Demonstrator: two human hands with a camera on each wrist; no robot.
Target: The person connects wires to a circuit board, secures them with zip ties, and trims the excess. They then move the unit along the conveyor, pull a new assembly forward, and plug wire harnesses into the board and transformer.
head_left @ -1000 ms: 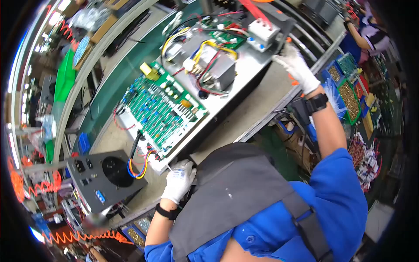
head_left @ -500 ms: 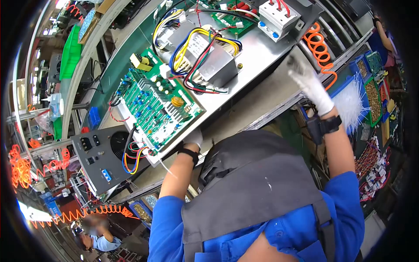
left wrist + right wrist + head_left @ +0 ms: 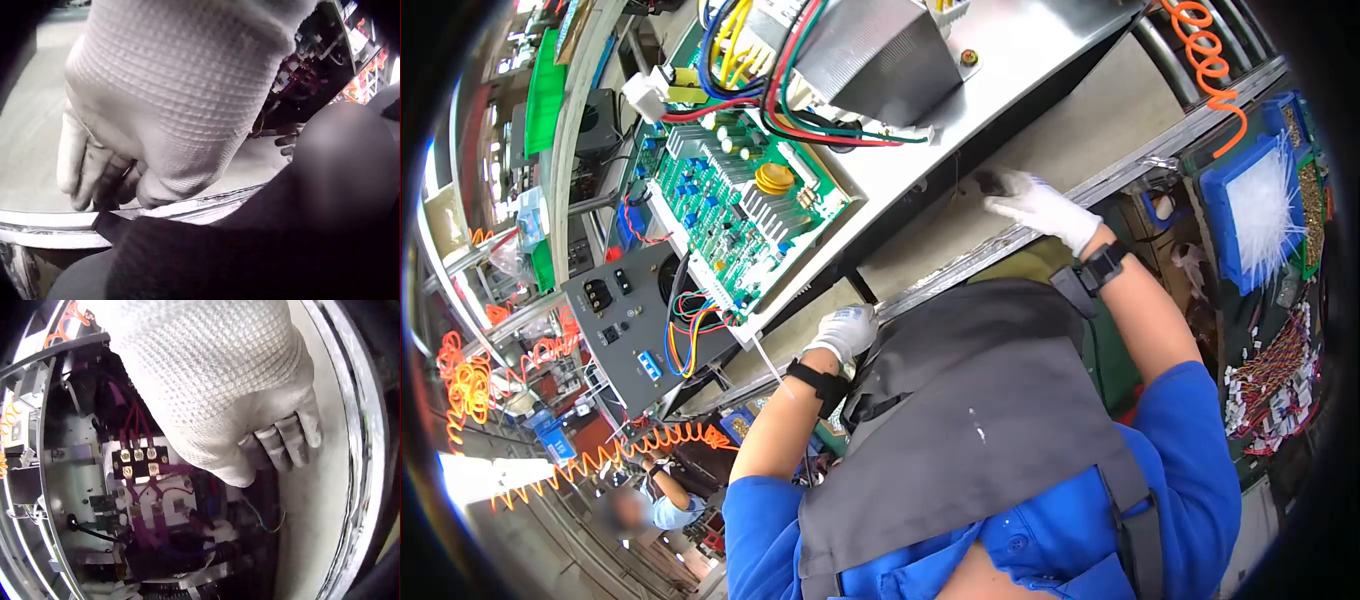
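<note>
A metal chassis carries a green circuit board and a transformer with coloured wires. The gloved left hand is at the bench edge, just off the chassis's near side; its fingers bend loosely downward, with nothing plainly held. Over the bench surface in front of the chassis, the gloved right hand has its fingers spread, slightly blurred. Beside the chassis's open side, the right wrist view shows that hand loosely bent and empty, with a terminal block and red wires inside.
A dark panel with sockets stands at the left, joined by coloured wires. The bench's metal rail runs along the person's front. Blue bins and an orange coiled hose are at the right.
The right hand has come from the chassis's far corner down to the bench in front. The left hand, mostly hidden at the chassis edge half a second ago, shows fully. The chassis appears larger and closer.
</note>
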